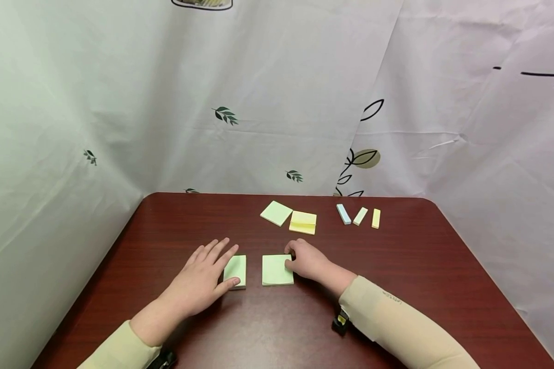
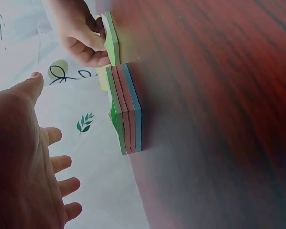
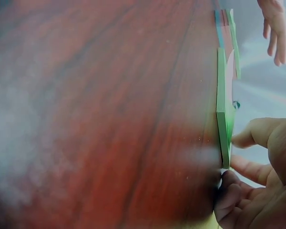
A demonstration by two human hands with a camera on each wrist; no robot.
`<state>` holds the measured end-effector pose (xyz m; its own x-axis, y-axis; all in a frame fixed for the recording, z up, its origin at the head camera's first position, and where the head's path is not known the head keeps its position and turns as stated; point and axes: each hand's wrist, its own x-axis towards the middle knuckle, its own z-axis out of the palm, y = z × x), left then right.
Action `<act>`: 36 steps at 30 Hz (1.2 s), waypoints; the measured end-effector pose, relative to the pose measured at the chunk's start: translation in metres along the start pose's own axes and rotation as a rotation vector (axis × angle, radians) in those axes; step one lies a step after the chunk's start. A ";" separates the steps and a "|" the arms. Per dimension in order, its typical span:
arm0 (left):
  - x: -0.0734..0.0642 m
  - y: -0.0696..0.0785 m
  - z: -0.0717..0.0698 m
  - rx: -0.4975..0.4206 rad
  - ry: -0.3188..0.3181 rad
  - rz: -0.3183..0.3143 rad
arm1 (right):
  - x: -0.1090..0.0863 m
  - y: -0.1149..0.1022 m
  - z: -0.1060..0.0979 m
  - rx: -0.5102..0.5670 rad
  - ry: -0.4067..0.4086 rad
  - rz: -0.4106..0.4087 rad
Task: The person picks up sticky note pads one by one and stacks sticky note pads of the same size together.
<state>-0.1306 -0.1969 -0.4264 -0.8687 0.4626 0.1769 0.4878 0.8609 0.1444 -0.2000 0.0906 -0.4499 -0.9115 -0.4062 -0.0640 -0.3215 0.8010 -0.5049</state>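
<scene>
Green pad (image 1: pixel 276 270) has its right edge pinched by the right hand (image 1: pixel 307 260). A gap parts it from the stack (image 1: pixel 238 267), below the left hand (image 1: pixel 197 281), fingers spread.

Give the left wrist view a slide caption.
Left hand hovers over a stack of green, pink and blue square paper pads; right hand grips another green pad.

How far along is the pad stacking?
Done: a green, pink and blue stack stands below the left hand. In hand: the right hand grips a green pad, beside the stack. Likely left: stacking that pad, perhaps also the back green pad, yellow pad and three narrow pads, all loose.
</scene>
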 end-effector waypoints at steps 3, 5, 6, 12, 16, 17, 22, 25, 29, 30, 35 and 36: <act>0.001 0.000 0.000 -0.001 0.004 0.002 | -0.001 0.001 -0.001 0.015 0.008 -0.008; 0.001 0.001 0.000 -0.001 0.004 0.004 | -0.002 0.002 -0.001 0.025 0.016 -0.016; 0.001 0.001 0.000 -0.003 0.004 0.004 | -0.002 0.002 -0.002 0.029 0.020 -0.022; 0.003 0.002 0.001 -0.006 -0.002 0.008 | -0.006 0.005 -0.005 0.050 0.040 -0.044; 0.005 0.002 0.002 0.003 0.004 0.013 | -0.010 0.007 -0.008 0.053 0.050 -0.055; 0.005 0.002 0.002 0.003 0.005 0.013 | -0.011 0.008 -0.009 0.049 0.052 -0.056; 0.008 0.004 0.002 0.008 0.000 0.020 | -0.022 0.014 -0.018 0.018 0.070 -0.051; 0.010 0.005 0.002 0.010 0.003 0.024 | -0.031 0.019 -0.025 -0.022 0.085 -0.057; 0.012 0.007 0.003 0.004 0.009 0.029 | -0.044 0.029 -0.033 -0.101 0.121 -0.074; 0.012 0.007 0.003 0.004 0.010 0.030 | -0.047 0.032 -0.035 -0.118 0.133 -0.078; 0.014 0.007 0.005 0.003 0.009 0.033 | -0.062 0.045 -0.043 -0.204 0.194 -0.109; 0.015 0.007 0.005 0.005 0.009 0.034 | -0.065 0.047 -0.045 -0.218 0.208 -0.121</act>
<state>-0.1404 -0.1826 -0.4278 -0.8509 0.4896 0.1903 0.5165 0.8459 0.1331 -0.1676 0.1745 -0.4311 -0.8889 -0.4239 0.1738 -0.4578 0.8369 -0.3002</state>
